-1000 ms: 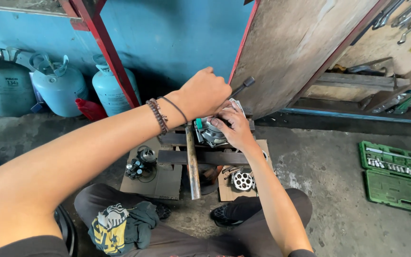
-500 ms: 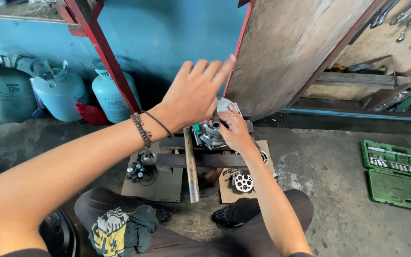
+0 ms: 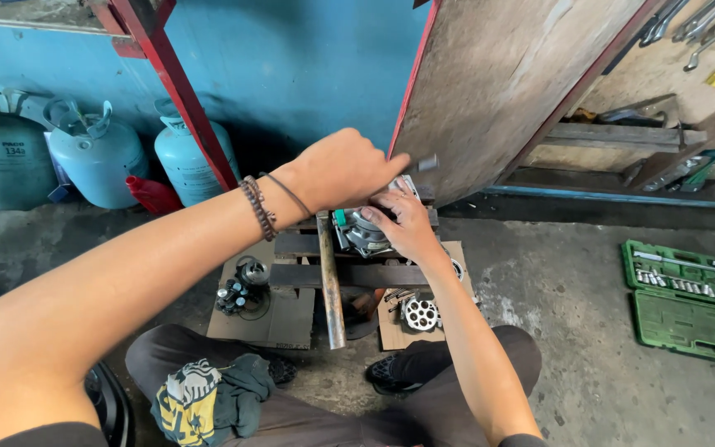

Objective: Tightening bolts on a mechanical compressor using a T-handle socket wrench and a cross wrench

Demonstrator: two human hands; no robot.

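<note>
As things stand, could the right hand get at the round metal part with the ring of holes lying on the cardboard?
Probably yes. The right hand rests on the metal assembly just above; the round part lies uncovered on the cardboard beside that forearm, with nothing over it.

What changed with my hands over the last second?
The left hand opened wide half a second ago, then closed again around the dark tool handle above the metal part. The right hand stayed pressed on that part. The gas cylinders and green socket set did not move.
</note>
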